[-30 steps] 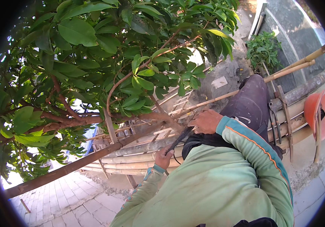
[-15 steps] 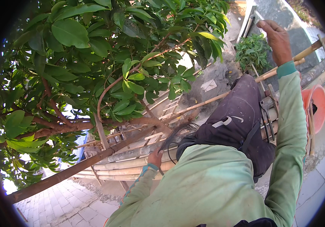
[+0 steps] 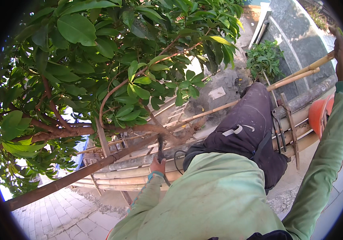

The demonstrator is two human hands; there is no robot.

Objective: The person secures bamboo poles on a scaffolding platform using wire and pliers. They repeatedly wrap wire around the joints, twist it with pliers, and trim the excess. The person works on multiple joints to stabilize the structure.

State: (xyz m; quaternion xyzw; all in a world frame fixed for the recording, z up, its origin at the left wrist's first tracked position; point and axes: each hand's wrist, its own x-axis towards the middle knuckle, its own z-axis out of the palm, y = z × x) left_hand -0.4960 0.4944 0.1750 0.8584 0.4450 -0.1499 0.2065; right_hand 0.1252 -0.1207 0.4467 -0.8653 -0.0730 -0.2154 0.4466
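Observation:
My left hand (image 3: pixel 158 165) is closed around a dark bundle of black cord (image 3: pixel 160 149), which stands up from my fist in front of the bamboo poles. A thin black loop (image 3: pixel 176 156) shows beside it, close to my hip. Far to the right, my right hand (image 3: pixel 342 60) is raised with its fingers stretched out, seen edge-on. Its palm side is at the end of a bamboo pole (image 3: pixel 323 60); I cannot tell whether they touch. My leg, in dark trousers (image 3: pixel 247 116), lies across the bamboo platform (image 3: pixel 139 174).
A leafy tree (image 3: pixel 79 68) fills the upper left, its branch (image 3: pixel 139 128) reaching toward my left hand. A brown pole (image 3: pixel 63 184) slants below it. An orange bucket (image 3: pixel 319 116) hangs by my right arm. Paving (image 3: pixel 55 216) lies far below, and a grey slab (image 3: pixel 295 40) stands ahead.
My right hand has moved right and its fingers have straightened from a pinch. The cord in my left hand has swung upright and narrowed, and my left hand has shifted slightly left.

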